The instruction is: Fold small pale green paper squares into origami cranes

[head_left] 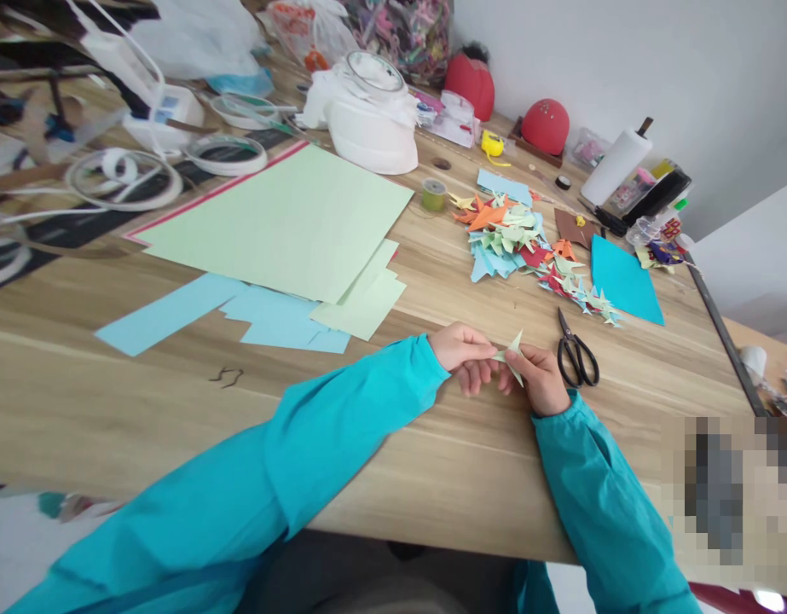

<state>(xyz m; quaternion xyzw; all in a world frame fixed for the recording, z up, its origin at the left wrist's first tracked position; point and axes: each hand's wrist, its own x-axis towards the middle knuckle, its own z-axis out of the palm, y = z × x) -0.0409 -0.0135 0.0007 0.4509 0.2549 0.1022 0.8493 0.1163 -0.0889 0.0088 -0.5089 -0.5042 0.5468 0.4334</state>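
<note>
Between my two hands, above the wooden table, is a small pale green folded paper crane (pixel 514 351) with pointed tips. My left hand (pixel 465 351) pinches one pointed end of it between thumb and forefinger. My right hand (pixel 539 375) grips its other side, the thumb lying on top of the paper. Black-handled scissors (pixel 578 354) lie just right of my right hand. Beyond the hands is a pile of folded paper cranes (pixel 505 226) in orange, green, blue and red, trailing toward the right.
Large pale green paper sheets (pixel 291 217) lie at the left, with blue paper pieces (pixel 194 311) below them. A turquoise sheet (pixel 627 280) rests at the right. Farther back stand a thread spool (pixel 433 195), a yellow tape measure (pixel 493 145) and a white bag-wrapped bundle (pixel 371 119).
</note>
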